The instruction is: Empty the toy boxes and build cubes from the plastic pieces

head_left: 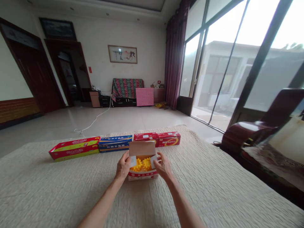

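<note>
An opened cardboard box (pixel 143 177), red and white on its front, stands on the cream quilted cover. Its large back lid (pixel 142 148) is raised, with the plain inside facing me. Yellow toothed plastic pieces (pixel 143 164) fill the box. At the left side my left hand (pixel 123 165) has its fingers closed on the small white left flap (pixel 133 161). Opposite it, my right hand (pixel 163 165) pinches the right flap (pixel 153 161) between thumb and fingers. Both flaps are folded outward from the opening.
Behind the open box stand a long red and green box (pixel 75 148), a blue box (pixel 115 143) and two red boxes (pixel 169 139) in a row. The quilted cover (pixel 213 183) spreads under everything. A dark wooden armchair (pixel 249 136) is at the right, and a white cable (pixel 96 119) crosses the floor.
</note>
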A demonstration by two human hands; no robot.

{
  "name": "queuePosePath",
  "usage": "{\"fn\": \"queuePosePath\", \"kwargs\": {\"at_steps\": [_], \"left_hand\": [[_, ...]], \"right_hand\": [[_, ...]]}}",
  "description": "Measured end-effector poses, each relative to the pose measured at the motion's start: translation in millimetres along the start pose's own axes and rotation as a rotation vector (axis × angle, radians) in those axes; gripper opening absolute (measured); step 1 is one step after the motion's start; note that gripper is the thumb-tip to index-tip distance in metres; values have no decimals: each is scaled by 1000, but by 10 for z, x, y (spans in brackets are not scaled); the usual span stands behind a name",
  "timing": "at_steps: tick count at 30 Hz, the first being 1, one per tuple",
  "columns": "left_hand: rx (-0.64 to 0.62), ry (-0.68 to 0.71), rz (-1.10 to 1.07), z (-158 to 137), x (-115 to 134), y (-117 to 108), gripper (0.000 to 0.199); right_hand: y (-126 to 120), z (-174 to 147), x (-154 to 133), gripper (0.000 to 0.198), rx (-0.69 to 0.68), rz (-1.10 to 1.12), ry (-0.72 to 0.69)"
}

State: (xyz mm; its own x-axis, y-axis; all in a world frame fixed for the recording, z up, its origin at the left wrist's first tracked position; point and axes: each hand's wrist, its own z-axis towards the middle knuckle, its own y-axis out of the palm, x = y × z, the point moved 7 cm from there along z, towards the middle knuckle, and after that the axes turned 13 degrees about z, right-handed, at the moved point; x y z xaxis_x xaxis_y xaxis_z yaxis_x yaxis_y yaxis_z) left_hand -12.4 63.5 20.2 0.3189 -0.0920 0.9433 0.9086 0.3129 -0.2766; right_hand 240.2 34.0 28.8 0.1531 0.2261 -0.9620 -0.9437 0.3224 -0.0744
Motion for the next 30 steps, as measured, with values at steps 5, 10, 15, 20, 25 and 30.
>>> {"fn": "queuePosePath", "kwargs": {"at_steps": [5,10,15,20,25,30], "left_hand": [[-88,-105,-166,-59,-160,-343,58],[-40,-203,-227,-186,-214,-524,56],[-9,-186,-207,-200,-228,-544,47],[29,-210,-186,-205,-279,-554,36],[-18,-194,-281,-273,-311,-490,38],[-51,-225,-392,-322,-407,-420,53]], "right_hand": [[280,-272,-1,46,-60,158,-1],[392,-451,-71,41,-73,173,-14],[373,-517,-111,38,-48,197,-98],[438,-537,-93,46,-105,310,-117],[460,-541,-100,38,-86,380,-127],[464,-537,-4,35,-68,407,-93]]}}
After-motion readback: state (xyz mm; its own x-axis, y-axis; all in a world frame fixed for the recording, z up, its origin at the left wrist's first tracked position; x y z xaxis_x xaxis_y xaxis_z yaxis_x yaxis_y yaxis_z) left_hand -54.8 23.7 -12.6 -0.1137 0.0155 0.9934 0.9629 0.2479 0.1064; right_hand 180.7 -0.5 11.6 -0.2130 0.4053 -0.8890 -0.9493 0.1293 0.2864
